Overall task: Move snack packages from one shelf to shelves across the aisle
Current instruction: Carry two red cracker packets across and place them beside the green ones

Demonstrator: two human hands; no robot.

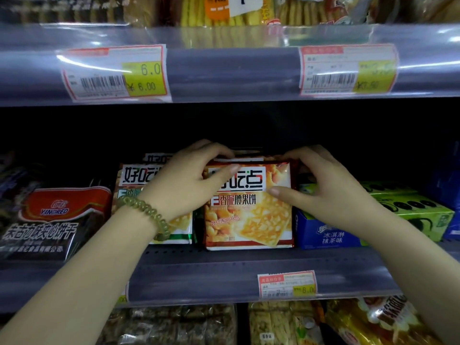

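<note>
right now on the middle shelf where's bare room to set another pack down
A bare strip of shelf runs along the front edge, before the orange cracker pack held by the left hand and right hand. Behind it is crowded: green-trimmed pack and blue-green box sit close on either side.

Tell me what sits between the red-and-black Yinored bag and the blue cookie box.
In the head view, two orange cracker packs stand between the Yinored bag and blue box: the left pack, and the right pack gripped by both hands.

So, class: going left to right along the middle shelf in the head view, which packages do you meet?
Red-and-black Yinored bag → green-trimmed biscuit pack → orange biscuit pack, gripped by both hands → blue box → green box.
</note>
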